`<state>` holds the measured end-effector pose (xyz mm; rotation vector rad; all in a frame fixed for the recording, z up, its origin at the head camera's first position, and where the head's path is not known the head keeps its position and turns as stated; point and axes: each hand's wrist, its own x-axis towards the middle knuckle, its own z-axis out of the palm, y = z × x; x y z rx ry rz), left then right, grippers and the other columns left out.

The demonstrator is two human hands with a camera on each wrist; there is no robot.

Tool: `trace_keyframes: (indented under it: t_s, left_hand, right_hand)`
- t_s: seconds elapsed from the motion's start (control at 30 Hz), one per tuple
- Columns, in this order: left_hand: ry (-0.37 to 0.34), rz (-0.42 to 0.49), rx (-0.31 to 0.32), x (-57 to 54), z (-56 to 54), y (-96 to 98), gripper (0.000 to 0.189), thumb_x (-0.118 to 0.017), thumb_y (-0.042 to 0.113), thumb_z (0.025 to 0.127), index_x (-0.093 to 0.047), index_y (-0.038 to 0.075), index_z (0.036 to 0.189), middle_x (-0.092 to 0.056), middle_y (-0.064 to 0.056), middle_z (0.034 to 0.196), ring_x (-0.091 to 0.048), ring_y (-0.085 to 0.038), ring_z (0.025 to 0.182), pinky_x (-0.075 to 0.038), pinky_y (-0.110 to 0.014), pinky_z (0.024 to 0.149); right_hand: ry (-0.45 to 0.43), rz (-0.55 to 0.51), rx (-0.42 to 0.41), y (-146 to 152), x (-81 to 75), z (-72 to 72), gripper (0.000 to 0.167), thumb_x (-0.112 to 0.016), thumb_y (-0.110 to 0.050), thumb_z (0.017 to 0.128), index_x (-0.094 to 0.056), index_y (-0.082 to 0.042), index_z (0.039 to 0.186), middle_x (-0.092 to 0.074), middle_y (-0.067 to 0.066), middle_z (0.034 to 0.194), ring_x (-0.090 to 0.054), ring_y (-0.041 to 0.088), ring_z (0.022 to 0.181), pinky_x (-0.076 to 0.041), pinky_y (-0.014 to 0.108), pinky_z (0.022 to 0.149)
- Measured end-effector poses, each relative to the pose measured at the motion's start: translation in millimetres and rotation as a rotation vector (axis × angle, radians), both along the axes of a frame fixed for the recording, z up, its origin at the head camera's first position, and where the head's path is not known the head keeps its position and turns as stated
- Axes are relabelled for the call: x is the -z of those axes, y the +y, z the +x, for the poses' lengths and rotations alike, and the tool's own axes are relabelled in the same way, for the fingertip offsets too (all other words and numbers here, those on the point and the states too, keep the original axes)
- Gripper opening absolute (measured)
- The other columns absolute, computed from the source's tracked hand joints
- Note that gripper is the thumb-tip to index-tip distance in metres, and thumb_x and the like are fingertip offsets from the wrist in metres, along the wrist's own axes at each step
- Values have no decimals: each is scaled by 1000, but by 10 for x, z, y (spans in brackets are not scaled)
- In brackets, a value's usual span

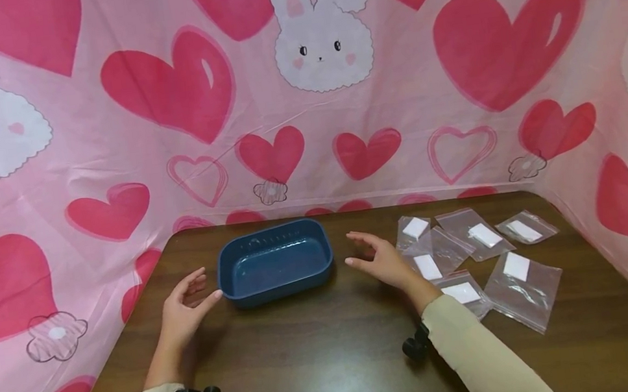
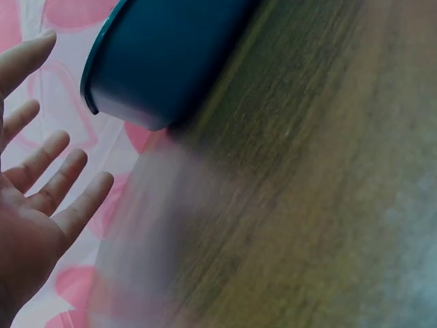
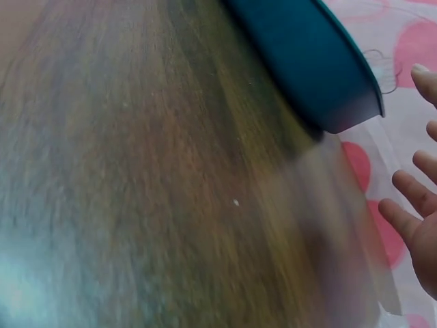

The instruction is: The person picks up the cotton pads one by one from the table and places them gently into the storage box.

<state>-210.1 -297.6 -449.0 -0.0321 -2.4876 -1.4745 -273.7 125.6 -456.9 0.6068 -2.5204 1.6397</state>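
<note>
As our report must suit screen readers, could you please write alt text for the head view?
A person's left hand and right hand flank a dark blue tray on a brown table. Clear plastic bags with white rectangles lie at right; a pink backdrop with hearts and rabbits hangs behind.

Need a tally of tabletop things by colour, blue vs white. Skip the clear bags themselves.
Blue: 1 (tub)
White: 6 (flat pieces, one at each of six spots among the bags)
Total: 7
</note>
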Motion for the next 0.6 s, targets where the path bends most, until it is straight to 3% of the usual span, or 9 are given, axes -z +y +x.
trace_keyframes:
  t_s: [0.13, 0.37, 0.43, 0.6]
  left_hand:
    - [-28, 55, 1, 15, -22, -11, 68, -77, 30, 84, -48, 10, 142, -55, -22, 133, -54, -37, 119, -48, -11, 82]
    - [-92, 106, 37, 25, -48, -35, 71, -76, 26, 86, -42, 8, 146, -51, -23, 138, -52, -38, 121, -45, -9, 81]
    - [-126, 105, 39, 20, -63, -45, 73, -75, 27, 86, -40, 8, 148, -49, -21, 140, -51, -36, 124, -45, -11, 85]
    - [-184, 126, 39, 20, -117, -58, 77, -75, 30, 87, -36, 9, 150, -44, -19, 146, -47, -35, 129, -44, -35, 103]
  right_hand:
    - [0, -44, 2, -83, 29, -38, 56, -78, -14, 84, -56, -3, 134, -55, 23, 135, -52, 40, 122, -45, 52, 100]
    - [-112, -130, -2, -198, -120, 28, 53, -73, -13, 88, -52, 2, 135, -51, 32, 134, -50, 48, 122, -45, 55, 98]
    - [-122, -136, -9, -226, -99, -3, 53, -71, -14, 90, -52, 2, 136, -50, 30, 136, -51, 47, 122, -47, 52, 98]
    - [-155, -121, -12, -292, 45, -153, 54, -69, -15, 92, -49, 1, 139, -48, 24, 141, -51, 41, 124, -45, 49, 102]
